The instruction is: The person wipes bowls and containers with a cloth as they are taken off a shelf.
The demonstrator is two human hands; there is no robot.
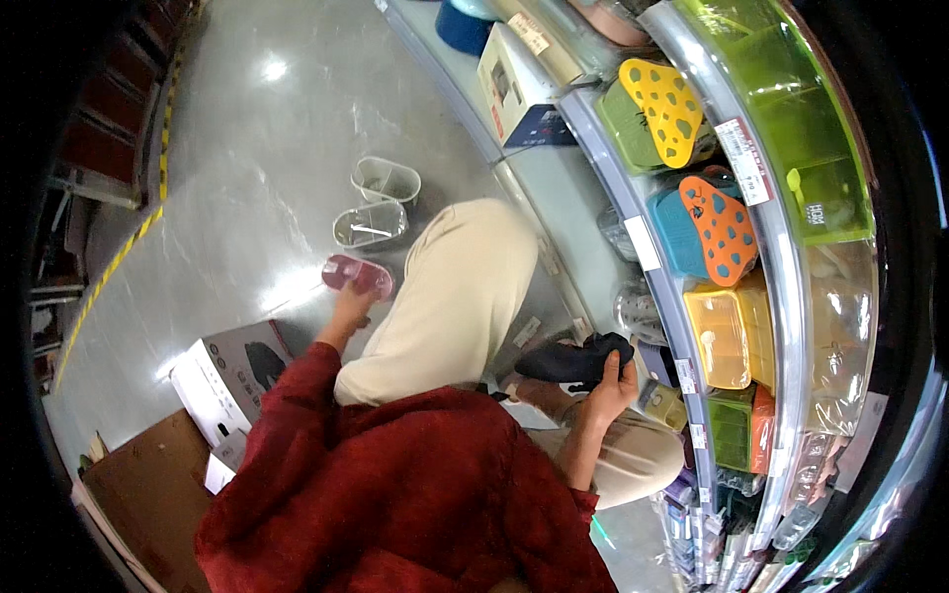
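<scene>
Down by the floor, my left hand (354, 304) has its fingers over the near edge of a pink oval plastic container (341, 268). Beyond it, a clear oval container (354, 230) and a whitish divided oval container (385, 172) sit on the floor beside each other. My right hand (617, 389) pinches a bunched dark cloth (567, 359) between thumb and fingers, close to the shelf front. Part of my right palm faces away and is hidden.
Shelves at right have pale front rails (630, 200). On them are a white box (519, 89), a yellow-lidded container (663, 111), an orange-lidded container (719, 230) and yellow bins (715, 337). Printed cartons (230, 370) and a brown cardboard box (152, 474) stand at left, inside the yellow-black floor tape (122, 256).
</scene>
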